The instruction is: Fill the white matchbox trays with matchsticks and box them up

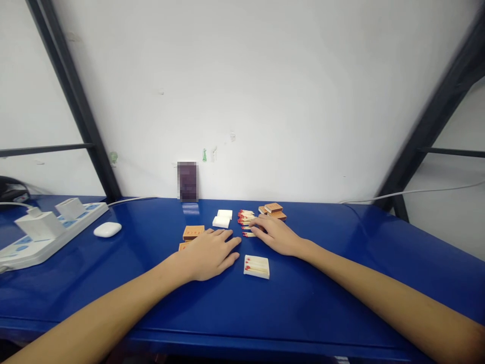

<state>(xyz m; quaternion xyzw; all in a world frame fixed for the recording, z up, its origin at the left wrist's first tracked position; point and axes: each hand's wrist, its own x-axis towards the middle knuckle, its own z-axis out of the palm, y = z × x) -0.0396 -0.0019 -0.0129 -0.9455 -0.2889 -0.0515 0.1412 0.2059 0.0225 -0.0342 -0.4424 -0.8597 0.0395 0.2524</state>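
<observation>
On the blue table, my left hand [214, 253] lies palm down with its fingers spread, holding nothing. It partly covers the lower of the orange-brown matchboxes [193, 232] at its left. My right hand [278, 236] reaches over the right side of a pile of red-tipped matches [246, 214]. Its thumb and fingers look apart at the matches; no match shows in its grasp. Nearer to me, between the hands, sits a white matchbox tray [256, 273] with several matches inside. Two white empty-looking trays [222, 221] rest beyond my left hand.
More brown matchboxes [276, 212] are stacked behind my right hand. At the left are a white earphone case [107, 229] and a power strip [87, 215] with chargers plugged in. A dark blurred rectangular object [188, 182] leans against the wall; black frame posts [79, 101] slant at both sides.
</observation>
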